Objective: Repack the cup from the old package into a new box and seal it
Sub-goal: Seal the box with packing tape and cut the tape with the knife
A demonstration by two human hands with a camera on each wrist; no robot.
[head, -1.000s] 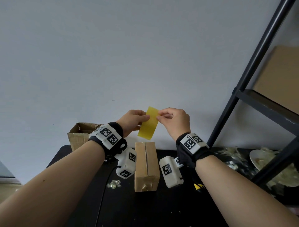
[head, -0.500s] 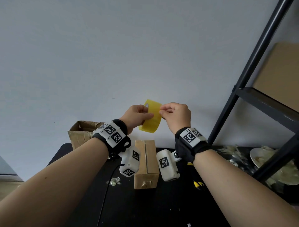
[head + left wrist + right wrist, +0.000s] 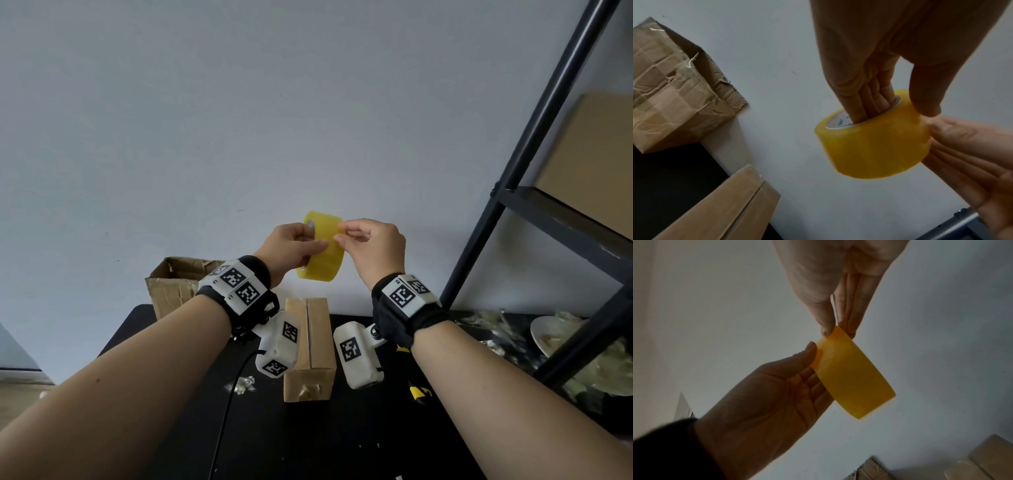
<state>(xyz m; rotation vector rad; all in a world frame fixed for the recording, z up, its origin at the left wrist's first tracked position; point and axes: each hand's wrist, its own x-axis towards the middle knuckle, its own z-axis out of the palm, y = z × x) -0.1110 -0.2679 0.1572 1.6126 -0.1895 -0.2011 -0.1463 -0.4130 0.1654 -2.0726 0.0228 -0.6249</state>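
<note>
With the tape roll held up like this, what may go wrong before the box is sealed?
1. The right hand pinches only the edge of the tape roll; the tape end may slip back or tear narrow.
2. The left hand holds the roll above the new box, whose seam is untaped; a dropped roll could hit it.

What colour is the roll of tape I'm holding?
Translucent yellow tape roll; the left wrist view shows it best.

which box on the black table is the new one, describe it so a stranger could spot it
On the black table, look under the raised hands, below the yellow tape roll. The new box is the narrow, smooth carton with closed flaps meeting along the top, unlike the crumpled, torn, open old box at the table's back-left corner.
</note>
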